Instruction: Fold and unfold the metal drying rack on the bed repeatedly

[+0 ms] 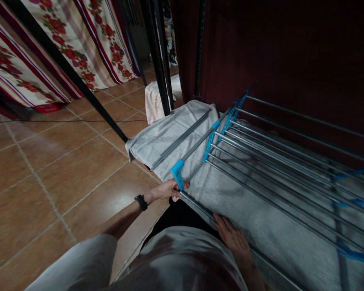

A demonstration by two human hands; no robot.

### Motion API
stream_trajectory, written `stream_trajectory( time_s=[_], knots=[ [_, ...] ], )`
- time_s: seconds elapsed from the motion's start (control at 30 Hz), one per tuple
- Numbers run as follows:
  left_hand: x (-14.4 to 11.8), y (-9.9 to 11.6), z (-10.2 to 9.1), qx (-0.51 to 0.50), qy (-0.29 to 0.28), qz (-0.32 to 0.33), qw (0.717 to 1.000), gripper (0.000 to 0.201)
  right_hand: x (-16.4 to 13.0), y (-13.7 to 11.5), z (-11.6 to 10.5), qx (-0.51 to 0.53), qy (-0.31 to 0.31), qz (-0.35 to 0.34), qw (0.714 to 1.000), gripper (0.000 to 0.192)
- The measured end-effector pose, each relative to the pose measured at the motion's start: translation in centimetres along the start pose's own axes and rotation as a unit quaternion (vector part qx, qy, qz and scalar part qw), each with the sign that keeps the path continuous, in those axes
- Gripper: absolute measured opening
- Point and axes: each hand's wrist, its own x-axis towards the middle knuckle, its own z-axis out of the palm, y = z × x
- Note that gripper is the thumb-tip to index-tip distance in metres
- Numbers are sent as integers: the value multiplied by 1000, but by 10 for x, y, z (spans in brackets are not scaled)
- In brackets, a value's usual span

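Observation:
A metal drying rack [261, 153] with grey rods and blue plastic joints stands low over a grey towel [166, 133] spread beneath it. My left hand [168, 189] grips the rack's near corner at a blue joint [178, 171]; a black watch sits on that wrist. My right hand [232, 236] rests on the rack's near edge rod, fingers curled over it. A folded wing of rods [182, 139] lies on the towel to the left.
Brown tiled floor [48, 173] spreads to the left. Black metal poles [157, 56] rise behind the rack, with floral fabric [63, 44] hanging at the upper left. A dark red wall [291, 48] backs the rack. A pale striped cloth [154, 101] lies by the poles.

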Motion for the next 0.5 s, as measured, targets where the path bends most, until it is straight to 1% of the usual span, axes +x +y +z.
stream_trajectory(
  time_s=[0.1, 0.23, 0.4, 0.5],
  knots=[
    [3, 0, 1, 19, 18, 1, 1000, 42, 3, 2, -1, -2, -9, 12, 1000, 40],
    [4, 0, 1, 31, 18, -2, 999, 42, 5, 2, -4, -9, -21, 24, 999, 40],
    [1, -2, 3, 52, 56, 28, 997, 39, 7, 2, -6, -22, -37, 22, 999, 42],
    [0, -3, 5, 55, 58, 19, 997, 40, 8, 1, -7, -10, -35, 33, 999, 41]
  ],
)
